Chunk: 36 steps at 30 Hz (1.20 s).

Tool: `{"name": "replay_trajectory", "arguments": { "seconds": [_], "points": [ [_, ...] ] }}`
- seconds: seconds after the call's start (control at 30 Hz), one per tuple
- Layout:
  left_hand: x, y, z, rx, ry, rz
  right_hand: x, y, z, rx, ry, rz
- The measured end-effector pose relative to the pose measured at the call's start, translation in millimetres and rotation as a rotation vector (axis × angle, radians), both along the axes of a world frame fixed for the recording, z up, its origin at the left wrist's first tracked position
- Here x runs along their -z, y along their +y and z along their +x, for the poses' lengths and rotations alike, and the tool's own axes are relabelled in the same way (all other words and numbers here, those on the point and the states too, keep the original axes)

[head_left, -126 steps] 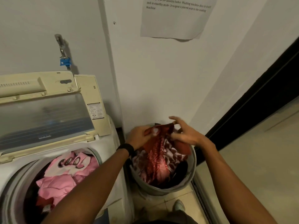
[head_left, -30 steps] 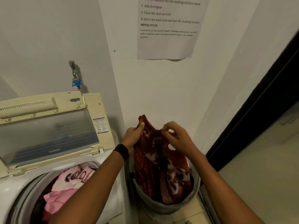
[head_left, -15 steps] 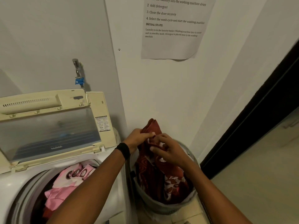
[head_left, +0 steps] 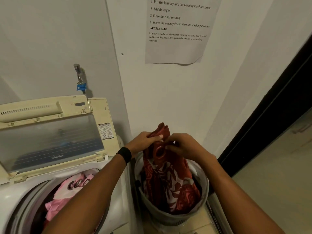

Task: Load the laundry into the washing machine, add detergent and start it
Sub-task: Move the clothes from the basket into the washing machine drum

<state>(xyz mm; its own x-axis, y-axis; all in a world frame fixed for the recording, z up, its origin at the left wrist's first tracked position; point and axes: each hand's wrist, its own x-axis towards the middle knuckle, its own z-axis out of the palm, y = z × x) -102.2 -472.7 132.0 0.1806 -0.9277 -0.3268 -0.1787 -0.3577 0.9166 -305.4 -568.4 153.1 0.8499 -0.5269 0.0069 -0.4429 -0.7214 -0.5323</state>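
Above the basket: red patterned cloth (head_left: 168, 179) hangs drawn up, its lower end inside the basket (head_left: 168, 218); higher than four seconds ago.
Left hand (head_left: 143, 142): grips the cloth's top fold, as before.
Right hand (head_left: 184, 146): pinches the cloth just beside the left, nearer than a second ago.
Drum: pink laundry (head_left: 55, 206) inside; lid (head_left: 50, 141) raised behind.
Wall: tap (head_left: 79, 76), printed sheet (head_left: 175, 48).
In the way: left forearm crosses the drum's right edge.

Soft patterned cloth (head_left: 170, 179), glossy plastic lid (head_left: 50, 142)
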Motion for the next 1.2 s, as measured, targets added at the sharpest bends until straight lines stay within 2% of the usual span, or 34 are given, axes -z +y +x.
{"name": "replay_trajectory", "arguments": {
  "seconds": [0.13,0.23,0.33,0.47,0.63,0.73,0.9,1.1,1.13,1.2],
  "points": [
    [-2.9,4.5,2.3,0.021,0.023,-0.008,-9.0,-1.6,6.0,-0.057,0.015,0.031],
    [-2.9,7.1,12.1,-0.013,0.069,0.016,-15.3,5.6,8.9,-0.241,0.13,0.174],
    [-0.8,6.1,10.6,-0.019,0.024,0.032,-15.1,10.8,13.5,-0.325,0.233,0.257],
    [1.8,5.6,0.0,0.043,-0.03,0.036,-9.7,3.8,16.5,-0.154,0.14,0.084],
    [1.8,8.8,-1.2,0.024,0.028,0.037,0.6,-2.7,13.7,0.069,-0.006,-0.049],
    [2.8,7.6,-3.7,0.04,0.002,0.047,5.8,-5.7,15.4,0.095,-0.059,-0.011],
    [4.4,7.6,-9.5,0.032,0.093,0.094,14.2,-3.1,17.4,0.101,-0.111,0.009],
    [3.2,7.4,-6.3,-0.009,0.118,0.039,27.6,-6.0,12.7,0.147,-0.107,0.008],
    [2.5,6.5,-6.8,-0.018,0.115,0.03,29.4,-7.1,11.1,0.161,-0.107,0.023],
    [0.1,5.2,-7.1,-0.033,0.117,0.012,28.4,-9.1,3.7,0.157,-0.077,0.192]
  ]
}}
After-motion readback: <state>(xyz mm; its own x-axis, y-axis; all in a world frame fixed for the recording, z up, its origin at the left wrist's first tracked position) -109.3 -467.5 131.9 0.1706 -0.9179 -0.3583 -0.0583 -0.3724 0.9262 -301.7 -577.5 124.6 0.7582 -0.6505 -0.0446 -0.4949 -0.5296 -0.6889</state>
